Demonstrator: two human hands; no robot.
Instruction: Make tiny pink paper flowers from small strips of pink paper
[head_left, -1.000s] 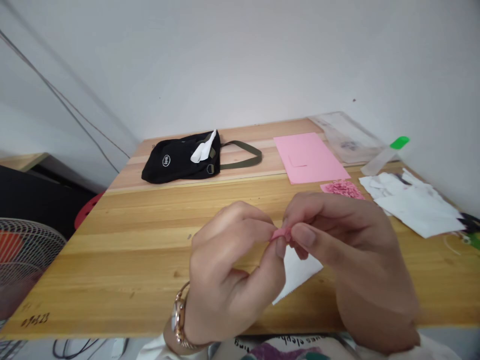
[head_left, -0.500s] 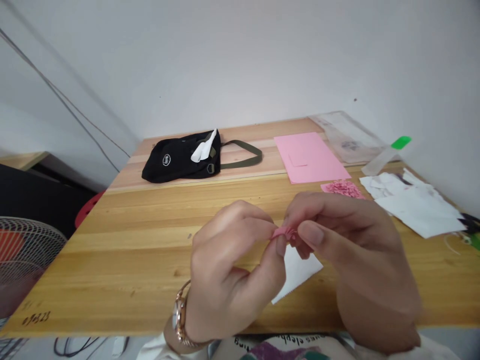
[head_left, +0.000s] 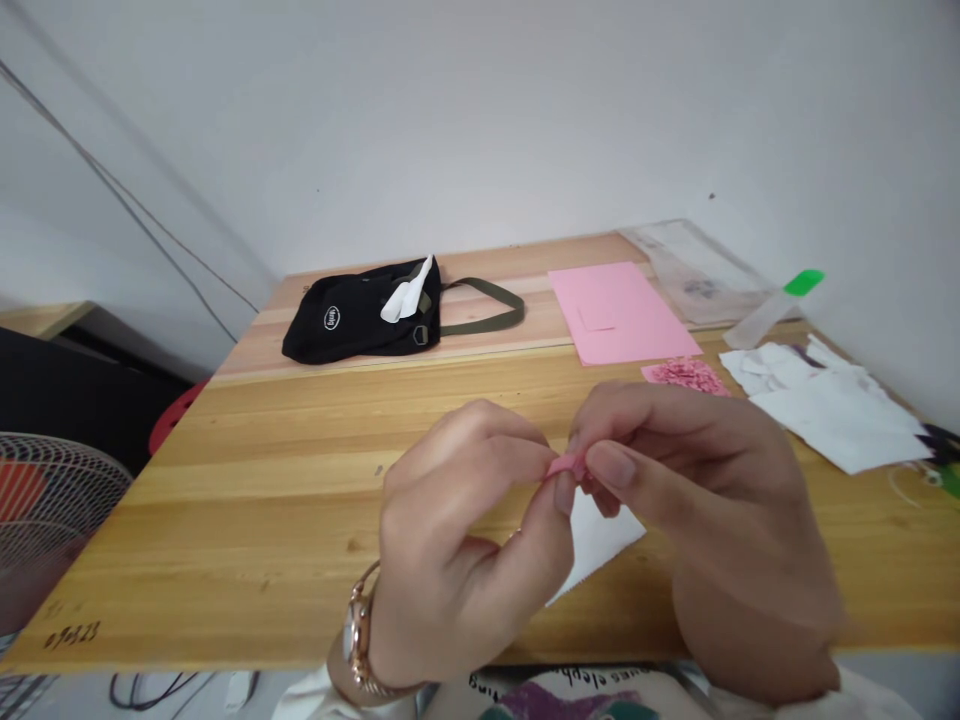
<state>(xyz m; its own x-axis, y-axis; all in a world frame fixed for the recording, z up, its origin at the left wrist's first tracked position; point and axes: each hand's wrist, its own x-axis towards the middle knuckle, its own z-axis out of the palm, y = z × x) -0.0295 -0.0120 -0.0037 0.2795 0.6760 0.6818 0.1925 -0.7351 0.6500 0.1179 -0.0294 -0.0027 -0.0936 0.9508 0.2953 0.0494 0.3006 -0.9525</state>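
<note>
A small strip of pink paper point(head_left: 564, 465) is pinched between my two hands above the front of the table. My left hand point(head_left: 472, 535) grips its left end between thumb and forefinger. The thumb and fingers of my right hand point(head_left: 712, 510) close on the other end and hide most of it. Beneath the hands lies a white sheet of paper point(head_left: 600, 545), partly covered by them. Just beyond my right hand is a pile of pink paper shreds point(head_left: 686, 375) on a pink piece of paper.
Pink sheets point(head_left: 626, 315) lie at the back, near a clear plastic sleeve point(head_left: 686, 270) and a green-capped glue bottle point(head_left: 772, 310). White papers point(head_left: 840, 405) are at the right. A black bag point(head_left: 360, 310) rests back left; a fan point(head_left: 56, 510) stands beside the table point(head_left: 262, 530).
My right thumb has pressed down onto the pink strip, covering the curled end that showed before. My left hand has hardly moved.
</note>
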